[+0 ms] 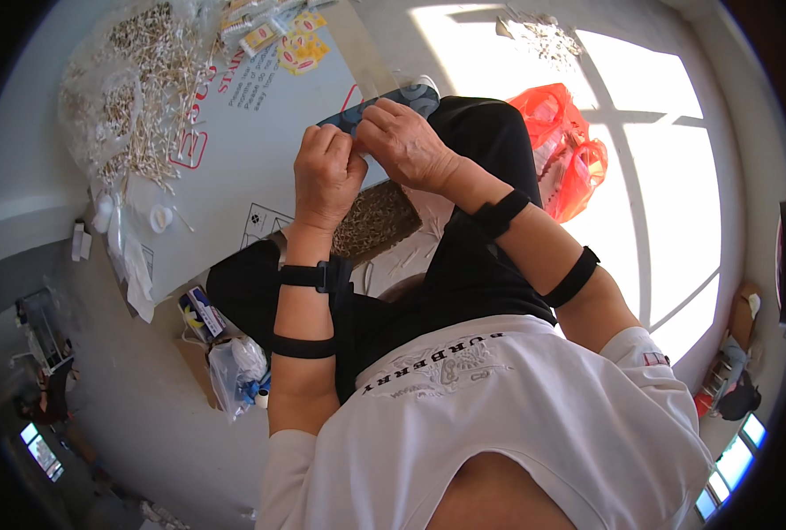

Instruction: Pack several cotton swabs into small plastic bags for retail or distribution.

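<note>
My left hand point(324, 175) and my right hand point(407, 147) meet above my lap, close to the edge of a grey-white printed board. The fingers of both are closed in a pinch, knuckles upward. A small pale bit shows between them, too hidden to name. Below the hands an open brown box point(377, 226) is filled with many thin pale sticks, seemingly cotton swabs. On the board point(243, 168), to the left, cotton swabs point(150, 84) lie heaped in and around a clear plastic bag point(92, 115). Small yellow-and-white cards point(303, 49) lie near the board's far edge.
A red plastic bag point(578, 177) stands on the floor at my right, in window light. Farther off lies a pale scattered heap point(541, 40). At my left are a carton point(200, 375) with plastic bags and a small blue-and-white box point(201, 314). Clear wrapping hangs over the board's left edge.
</note>
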{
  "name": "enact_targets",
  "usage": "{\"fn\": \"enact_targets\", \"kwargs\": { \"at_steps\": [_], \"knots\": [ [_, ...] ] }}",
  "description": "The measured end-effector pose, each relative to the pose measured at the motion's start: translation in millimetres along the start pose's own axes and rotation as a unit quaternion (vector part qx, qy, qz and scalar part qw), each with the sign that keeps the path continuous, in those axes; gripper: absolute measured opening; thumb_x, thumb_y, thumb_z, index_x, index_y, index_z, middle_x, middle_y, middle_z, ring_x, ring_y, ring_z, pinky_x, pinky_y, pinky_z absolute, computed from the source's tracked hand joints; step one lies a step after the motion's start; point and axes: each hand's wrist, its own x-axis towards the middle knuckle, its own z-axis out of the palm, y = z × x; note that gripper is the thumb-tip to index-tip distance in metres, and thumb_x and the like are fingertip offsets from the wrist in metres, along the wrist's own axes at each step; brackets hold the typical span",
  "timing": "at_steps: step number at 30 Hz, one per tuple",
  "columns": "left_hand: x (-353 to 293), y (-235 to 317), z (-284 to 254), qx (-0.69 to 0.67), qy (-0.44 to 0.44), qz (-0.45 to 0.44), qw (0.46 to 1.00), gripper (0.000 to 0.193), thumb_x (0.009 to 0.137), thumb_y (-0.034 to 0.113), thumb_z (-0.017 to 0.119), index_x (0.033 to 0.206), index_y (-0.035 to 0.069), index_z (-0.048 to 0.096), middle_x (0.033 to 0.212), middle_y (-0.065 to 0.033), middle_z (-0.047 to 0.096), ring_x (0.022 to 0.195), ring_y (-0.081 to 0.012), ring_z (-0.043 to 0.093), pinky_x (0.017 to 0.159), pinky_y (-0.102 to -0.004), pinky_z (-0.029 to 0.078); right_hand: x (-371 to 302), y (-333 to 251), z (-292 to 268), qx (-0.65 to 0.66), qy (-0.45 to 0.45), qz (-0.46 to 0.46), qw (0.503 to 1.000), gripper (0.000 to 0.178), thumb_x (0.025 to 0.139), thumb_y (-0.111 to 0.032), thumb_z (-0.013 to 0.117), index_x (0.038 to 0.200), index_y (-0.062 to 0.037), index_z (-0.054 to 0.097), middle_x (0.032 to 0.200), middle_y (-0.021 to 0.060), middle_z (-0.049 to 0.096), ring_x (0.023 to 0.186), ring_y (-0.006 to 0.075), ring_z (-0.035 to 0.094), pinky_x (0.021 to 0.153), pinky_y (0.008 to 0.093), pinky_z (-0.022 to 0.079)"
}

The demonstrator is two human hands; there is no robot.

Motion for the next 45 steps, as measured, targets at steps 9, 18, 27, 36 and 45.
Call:
{"fn": "enact_targets", "kwargs": {
  "at_steps": [9, 18, 27, 36, 45],
  "knots": [
    [-10, -14, -16, 0.017, 0.012, -0.008, 1.000, 0.015, 0.065, -0.009, 0.061, 0.073, 0.001, 0.054, 0.074, -0.0100, 0.053, 0.074, -0.0304, 0.054, 0.064, -0.0390, 0.048, 3, 1, 5, -0.002, 0.003, -0.013, 1.000, 0.012, 0.072, -0.009, 0.062, 0.080, -0.0036, 0.055, 0.083, 0.0107, 0.054, 0.083, 0.0296, 0.054, 0.077, 0.0381, 0.046],
    [1, -12, -10, -0.100, -0.030, -0.085, 0.991, 0.017, 0.071, -0.006, 0.069, 0.082, 0.001, 0.057, 0.080, -0.0090, 0.056, 0.077, -0.0269, 0.056, 0.066, -0.0368, 0.047, 2, 5, 5, 0.027, 0.004, 0.006, 1.000, 0.014, 0.072, -0.010, 0.065, 0.079, -0.0044, 0.055, 0.083, 0.0099, 0.055, 0.085, 0.0292, 0.055, 0.076, 0.0387, 0.046],
    [-5, -7, -1, -0.053, -0.021, -0.062, 0.996, 0.014, 0.077, -0.004, 0.066, 0.079, 0.000, 0.053, 0.078, -0.0121, 0.052, 0.078, -0.0326, 0.053, 0.069, -0.0408, 0.045, 7, 0, 3, -0.010, 0.032, -0.003, 0.999, 0.017, 0.066, -0.013, 0.069, 0.072, -0.0069, 0.054, 0.081, 0.0067, 0.054, 0.081, 0.0266, 0.055, 0.072, 0.0367, 0.046],
    [-4, -6, 0, -0.070, -0.031, -0.061, 0.995, 0.015, 0.077, -0.004, 0.066, 0.079, 0.001, 0.052, 0.079, -0.0128, 0.053, 0.081, -0.0334, 0.053, 0.070, -0.0415, 0.045, -12, 13, -21, 0.064, 0.060, 0.038, 0.995, 0.012, 0.066, -0.001, 0.065, 0.073, -0.0033, 0.055, 0.075, 0.0086, 0.051, 0.075, 0.0295, 0.053, 0.068, 0.0371, 0.048],
    [-4, -6, -2, -0.066, -0.036, -0.069, 0.995, 0.014, 0.074, -0.004, 0.067, 0.078, 0.001, 0.055, 0.081, -0.0105, 0.054, 0.082, -0.0313, 0.055, 0.070, -0.0406, 0.047, -16, 3, -15, 0.159, 0.069, 0.122, 0.977, 0.012, 0.074, -0.007, 0.073, 0.079, -0.0037, 0.063, 0.084, 0.0070, 0.057, 0.086, 0.0264, 0.057, 0.077, 0.0357, 0.048]
  ]
}}
